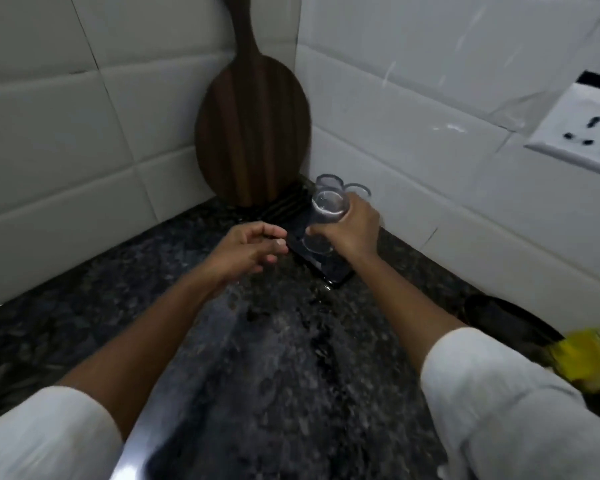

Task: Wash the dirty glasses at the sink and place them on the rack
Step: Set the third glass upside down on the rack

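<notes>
My right hand (352, 226) grips a clear glass (321, 216) around its side, upright, over a black rack (329, 268) that lies on the dark granite counter in the tiled corner. Behind the held glass stand two more clear glasses, one rim at the back (328, 181) and another to its right (359, 189), partly hidden by my fingers. My left hand (250, 251) hovers just left of the rack, its fingers loosely curled and holding nothing.
A dark wooden paddle-shaped board (252, 133) leans upright in the corner behind the rack. A white wall socket (582, 129) sits at the right. A black round object (510, 320) and a yellow cloth (589, 358) lie at the right edge. The granite counter (257, 358) stretches toward me.
</notes>
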